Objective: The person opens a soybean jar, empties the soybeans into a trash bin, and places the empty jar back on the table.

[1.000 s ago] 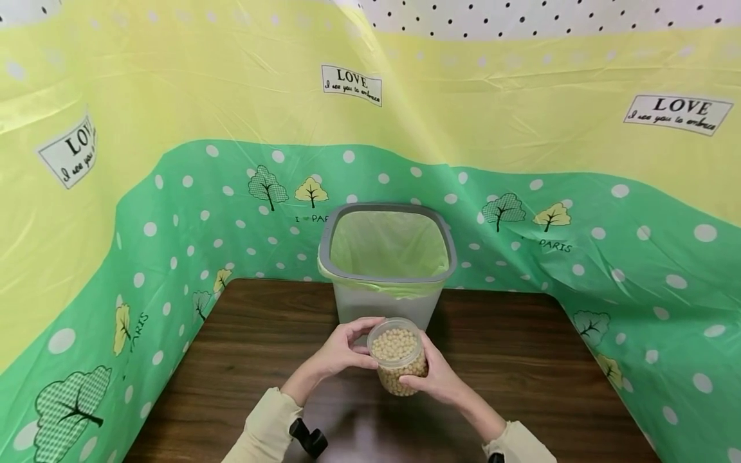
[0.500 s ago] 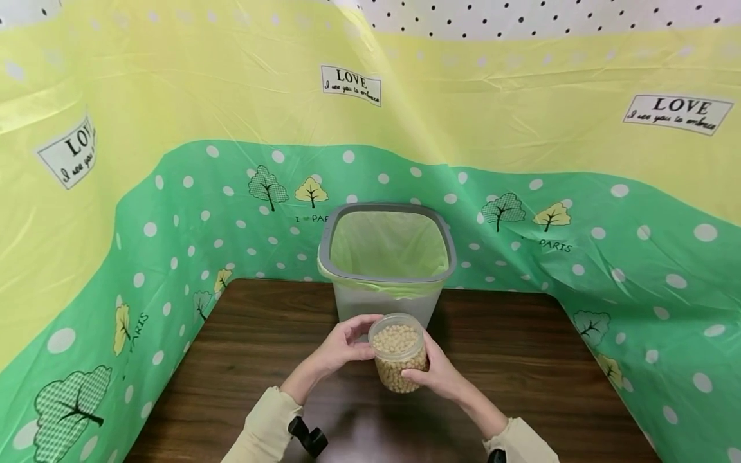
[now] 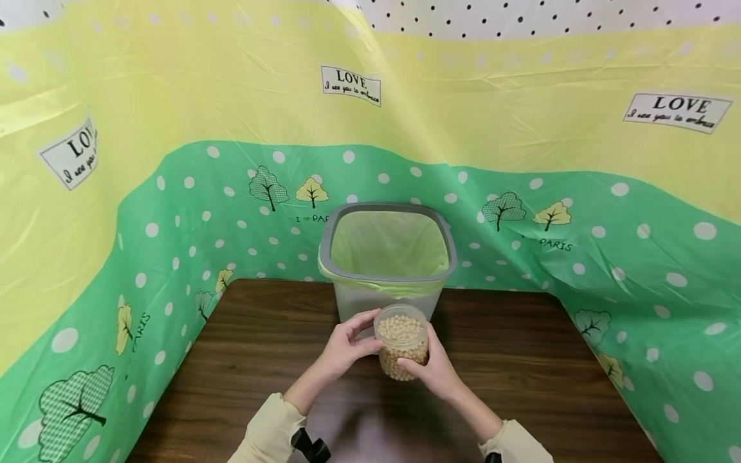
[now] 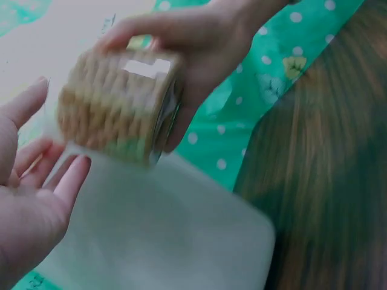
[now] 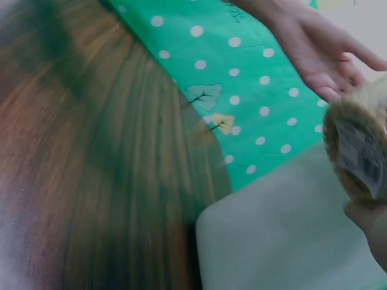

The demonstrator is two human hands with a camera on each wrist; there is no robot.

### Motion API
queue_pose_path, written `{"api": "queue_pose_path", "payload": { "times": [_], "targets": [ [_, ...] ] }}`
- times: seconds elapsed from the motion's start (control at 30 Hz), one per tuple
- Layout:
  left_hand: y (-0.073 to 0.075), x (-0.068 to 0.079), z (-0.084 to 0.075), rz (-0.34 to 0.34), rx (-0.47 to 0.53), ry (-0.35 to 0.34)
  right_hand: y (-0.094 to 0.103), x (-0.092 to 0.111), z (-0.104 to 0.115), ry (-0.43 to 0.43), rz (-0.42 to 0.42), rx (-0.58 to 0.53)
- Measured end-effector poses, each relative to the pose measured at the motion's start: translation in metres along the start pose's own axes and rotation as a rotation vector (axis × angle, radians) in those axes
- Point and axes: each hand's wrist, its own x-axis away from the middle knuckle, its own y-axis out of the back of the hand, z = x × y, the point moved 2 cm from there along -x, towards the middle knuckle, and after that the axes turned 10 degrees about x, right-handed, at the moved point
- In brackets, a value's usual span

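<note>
A clear plastic jar (image 3: 403, 352) filled with pale tan, round beans is held up in front of the bin, its mouth facing up towards the head camera. My right hand (image 3: 438, 365) grips it round the right side, thumb across the front. At the left of the rim, my left hand (image 3: 345, 344) has thumb and fingers spread; in the left wrist view its relaxed fingers (image 4: 72, 175) are at the clear rim, not wrapped round the jar (image 4: 115, 106). A printed label (image 5: 361, 157) shows on the jar's base in the right wrist view.
Just behind the jar stands a pale bin (image 3: 376, 302) with a grey rim (image 3: 388, 280) and a light green liner (image 3: 388, 241). Dark wooden table (image 3: 266, 328) lies underneath. Green and yellow patterned sheeting (image 3: 521, 212) encloses the back and sides.
Both hands and the jar have risen slightly in the head view, a little nearer the bin. The right hand keeps its grip on the jar. The bin has not moved.
</note>
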Motion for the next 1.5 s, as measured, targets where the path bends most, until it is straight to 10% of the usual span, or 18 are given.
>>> {"api": "queue_pose_path", "payload": {
  "times": [0.27,0.5,0.63,0.97,1.23,1.5],
  "targets": [
    [0.008,0.0,-0.001,0.191,0.065,0.078,0.001,0.002,-0.015,0.124,0.175,-0.164],
    [-0.002,0.002,-0.002,0.049,0.022,0.011,-0.005,0.003,-0.007,0.083,-0.034,0.092],
    [-0.002,0.003,-0.005,0.008,0.053,0.017,-0.002,0.001,-0.008,0.044,-0.036,0.023],
    [0.006,-0.007,-0.003,0.208,0.066,0.091,0.005,-0.003,-0.016,0.075,0.116,-0.056],
    [-0.003,-0.003,0.001,0.027,0.029,0.039,0.001,-0.003,-0.015,0.07,-0.086,0.22],
    [0.007,-0.003,-0.01,0.107,-0.045,0.064,0.006,-0.001,-0.015,0.063,0.082,-0.099]
  ]
}}
